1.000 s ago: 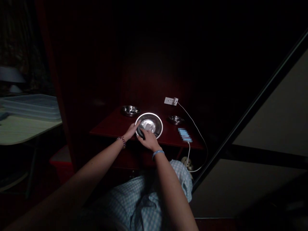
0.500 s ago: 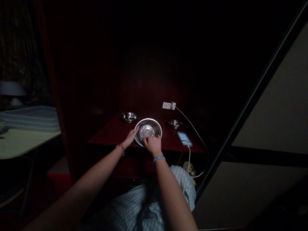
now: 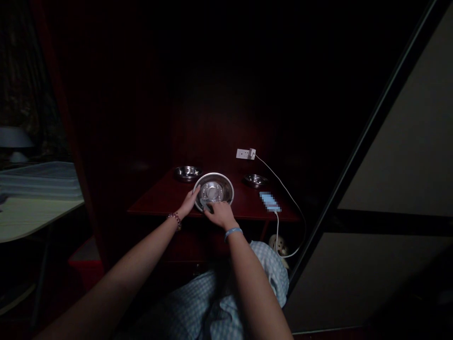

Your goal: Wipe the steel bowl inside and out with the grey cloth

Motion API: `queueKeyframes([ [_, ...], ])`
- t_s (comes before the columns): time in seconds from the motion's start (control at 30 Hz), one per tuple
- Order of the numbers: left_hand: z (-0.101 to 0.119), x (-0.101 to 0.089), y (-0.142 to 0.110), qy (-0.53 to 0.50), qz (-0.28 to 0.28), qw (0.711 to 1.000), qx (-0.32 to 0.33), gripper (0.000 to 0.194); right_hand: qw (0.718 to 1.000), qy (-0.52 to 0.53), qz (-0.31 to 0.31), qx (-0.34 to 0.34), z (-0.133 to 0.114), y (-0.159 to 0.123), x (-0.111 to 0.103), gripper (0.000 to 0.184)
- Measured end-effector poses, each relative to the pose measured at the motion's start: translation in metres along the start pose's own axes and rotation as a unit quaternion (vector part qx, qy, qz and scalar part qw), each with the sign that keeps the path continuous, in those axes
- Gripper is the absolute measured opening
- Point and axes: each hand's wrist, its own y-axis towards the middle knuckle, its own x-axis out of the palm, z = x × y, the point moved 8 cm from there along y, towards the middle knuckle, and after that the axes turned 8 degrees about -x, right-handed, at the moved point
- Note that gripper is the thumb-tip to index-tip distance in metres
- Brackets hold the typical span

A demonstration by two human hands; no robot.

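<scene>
A shiny metal bowl (image 3: pixel 226 186) with a pale rim is tilted toward me at the front of the dark red desk. My left hand (image 3: pixel 189 202) grips its left rim, thumb over the edge. My right hand (image 3: pixel 220 212) reaches over the near rim with fingers bent inside the bowl. Something small and pale shows at its fingertips, too dim to name. Behind on the left stands a second metal bowl (image 3: pixel 188 173), and a smaller metal bowl (image 3: pixel 255 180) sits to the right.
A phone (image 3: pixel 270 201), blurred out, lies on the desk (image 3: pixel 152 200) at right, its white cable (image 3: pixel 283 184) running to a wall socket (image 3: pixel 244 154). At far left, stacked clear plastic trays (image 3: pixel 42 179) rest on a pale table (image 3: pixel 38 217). My checked-cloth knee is below the desk.
My right hand has shifted left and toward the near-left rim inside the bowl. The left hand keeps its grip. The whole view has shifted slightly.
</scene>
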Motion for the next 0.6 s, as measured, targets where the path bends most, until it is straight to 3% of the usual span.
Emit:
queueKeyframes([
  [0.33, -0.002, 0.000, -0.001, 0.000, 0.001, 1.000, -0.026, 0.067, 0.983, 0.123, 0.055, -0.122, -0.020, 0.002, 0.017, 0.071],
  [0.6, -0.002, 0.002, 0.002, 0.024, -0.022, 0.999, -0.019, 0.070, 0.992, 0.054, 0.072, -0.088, -0.018, 0.002, 0.014, 0.057],
])
